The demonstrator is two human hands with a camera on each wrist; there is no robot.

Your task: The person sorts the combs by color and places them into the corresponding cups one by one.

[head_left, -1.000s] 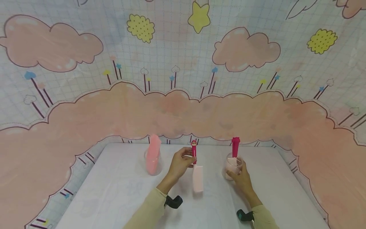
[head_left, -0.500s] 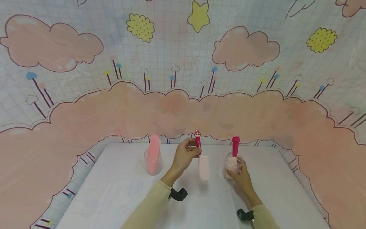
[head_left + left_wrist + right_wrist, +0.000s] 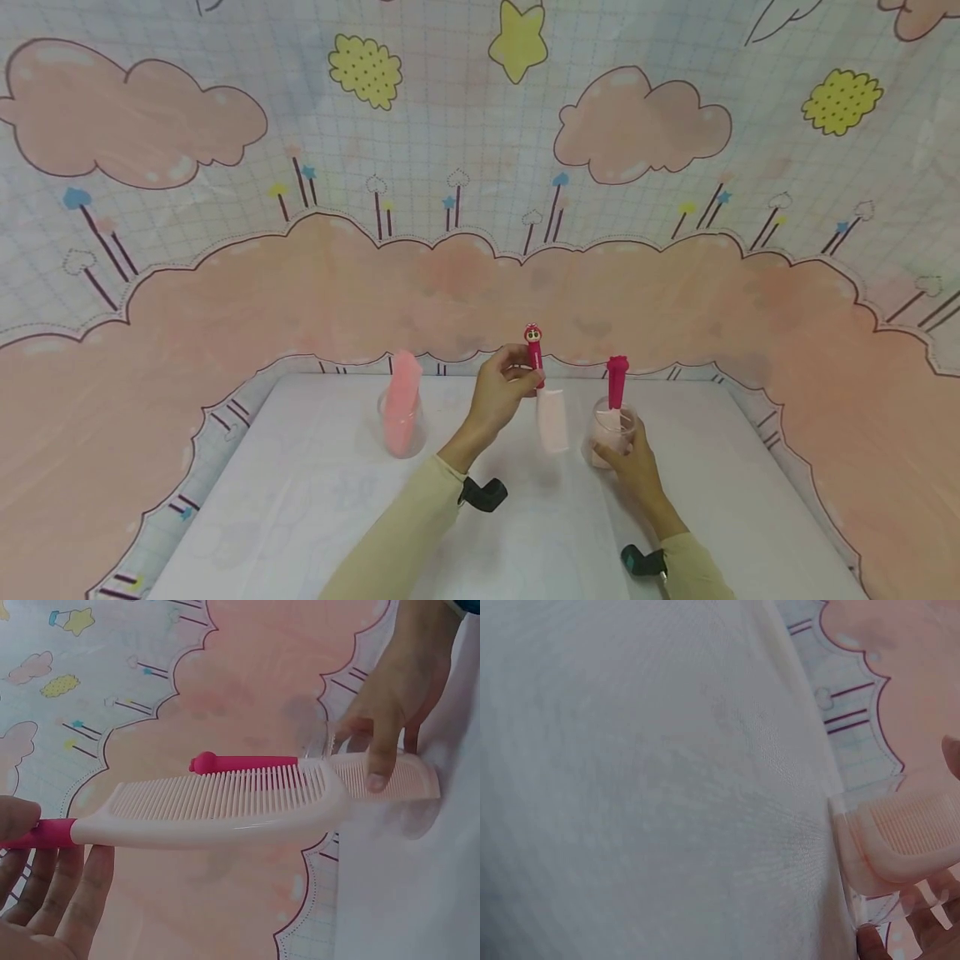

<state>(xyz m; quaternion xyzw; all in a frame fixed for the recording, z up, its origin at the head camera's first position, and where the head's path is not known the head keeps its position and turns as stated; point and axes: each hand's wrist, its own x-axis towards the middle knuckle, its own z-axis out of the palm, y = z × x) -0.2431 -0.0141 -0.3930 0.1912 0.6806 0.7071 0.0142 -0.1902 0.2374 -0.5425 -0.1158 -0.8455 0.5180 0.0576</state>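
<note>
My left hand pinches the magenta handle of a pale pink comb and holds it upright in the air, teeth end down, left of a clear cup. In the left wrist view the comb runs across the frame from my left hand's fingers. My right hand grips the clear cup, which stands on the white table with a second pink comb upright in it. The right wrist view shows that comb's teeth inside the cup.
Another clear cup with a salmon pink comb in it stands at the back left of the table. A cloth backdrop with pink clouds rises behind the table and wraps its sides.
My left hand has lifted its comb off the table and carried it up and to the right, closer to the cup in my right hand. The right hand has stayed put.
</note>
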